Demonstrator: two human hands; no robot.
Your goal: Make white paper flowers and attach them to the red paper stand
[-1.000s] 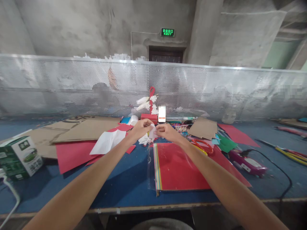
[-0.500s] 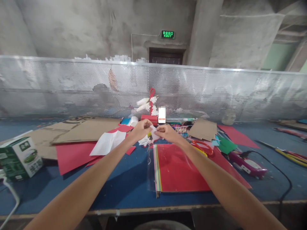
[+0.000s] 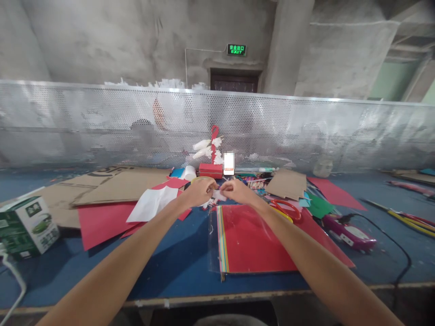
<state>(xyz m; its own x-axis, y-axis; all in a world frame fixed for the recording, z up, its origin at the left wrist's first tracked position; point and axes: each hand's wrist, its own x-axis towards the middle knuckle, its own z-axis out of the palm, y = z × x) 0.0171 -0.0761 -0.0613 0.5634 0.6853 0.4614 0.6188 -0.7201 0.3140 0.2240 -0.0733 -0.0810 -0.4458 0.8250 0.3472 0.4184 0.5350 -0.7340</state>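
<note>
A small piece of white paper (image 3: 218,195) is pinched between my two hands above the middle of the table. My left hand (image 3: 200,192) has its fingers closed on the paper's left side. On the other side, the fingertips of my right hand (image 3: 235,190) grip it. White paper scraps (image 3: 208,203) lie just below the hands, partly covered by them. Behind them a red box (image 3: 210,170) holds an upright red strip (image 3: 214,145) with white paper flowers (image 3: 203,151) on it. Nearer me lies a clear sleeve of coloured paper with a red sheet (image 3: 258,240) on top.
Red-handled scissors (image 3: 288,208) lie right of my hands, beside a cardboard piece (image 3: 287,184) and a purple corded device (image 3: 351,233). Cardboard sheets (image 3: 125,183), a white sheet (image 3: 152,203) and a green carton (image 3: 29,228) are at left. A perforated metal screen (image 3: 272,122) stands behind.
My left hand has turned over, its fingers now bent downward around the paper. The paper has dropped slightly and shows less of itself. My right hand has stayed nearly in place.
</note>
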